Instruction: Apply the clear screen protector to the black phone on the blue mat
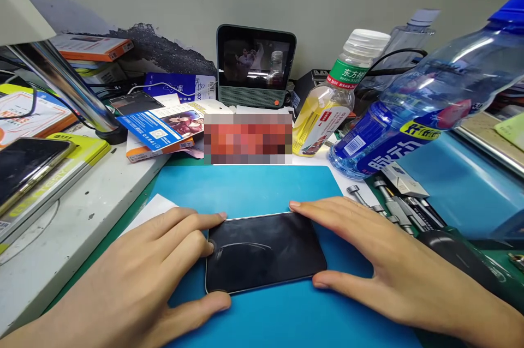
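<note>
A black smartphone [266, 258] lies screen up on the blue mat [245, 187], its long side running left to right and slightly tilted. A curved reflection shows on its dark glass. My left hand [151, 261] grips the phone's left end, fingertips on the top and left edges, thumb at the lower left corner. At the opposite end, my right hand [376, 252] holds the phone between fingers at the upper right corner and the thumb at the lower right. The phone's underside is hidden.
A smart display [257, 67] stands at the back. Right are a bottle with yellow contents [323, 113], a large blue-labelled bottle [393, 119] and several screwdrivers [395, 206]. Left, a lamp post [77, 86], boxes [164, 127] and another phone [30, 165] crowd the white surface.
</note>
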Demonstrator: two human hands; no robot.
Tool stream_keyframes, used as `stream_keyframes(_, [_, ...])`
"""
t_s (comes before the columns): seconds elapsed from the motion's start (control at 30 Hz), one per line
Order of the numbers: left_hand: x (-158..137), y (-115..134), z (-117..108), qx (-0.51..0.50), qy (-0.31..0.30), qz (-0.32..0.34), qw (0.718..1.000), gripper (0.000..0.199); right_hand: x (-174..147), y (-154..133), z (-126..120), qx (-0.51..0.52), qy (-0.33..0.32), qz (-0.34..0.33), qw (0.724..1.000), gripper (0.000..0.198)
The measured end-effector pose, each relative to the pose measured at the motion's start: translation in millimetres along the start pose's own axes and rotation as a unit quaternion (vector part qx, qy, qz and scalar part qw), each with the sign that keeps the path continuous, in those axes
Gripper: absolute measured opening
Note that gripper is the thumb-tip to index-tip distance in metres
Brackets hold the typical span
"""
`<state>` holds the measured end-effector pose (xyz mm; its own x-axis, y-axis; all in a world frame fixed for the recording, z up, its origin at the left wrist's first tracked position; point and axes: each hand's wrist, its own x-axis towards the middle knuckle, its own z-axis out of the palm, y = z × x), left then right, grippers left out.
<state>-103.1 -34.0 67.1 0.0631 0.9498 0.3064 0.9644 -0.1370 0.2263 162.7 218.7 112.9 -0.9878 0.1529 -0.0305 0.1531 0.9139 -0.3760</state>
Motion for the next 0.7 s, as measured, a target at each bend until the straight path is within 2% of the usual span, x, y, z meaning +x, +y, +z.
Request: stream_keyframes(0.7, [-0.6, -0.2, 2.8, -0.011, 0.009, -0.003, 1.0, 0.034, 1.0, 2.1, 1.3, 0.038, -0.013, 0.031, 0.999, 0.08])
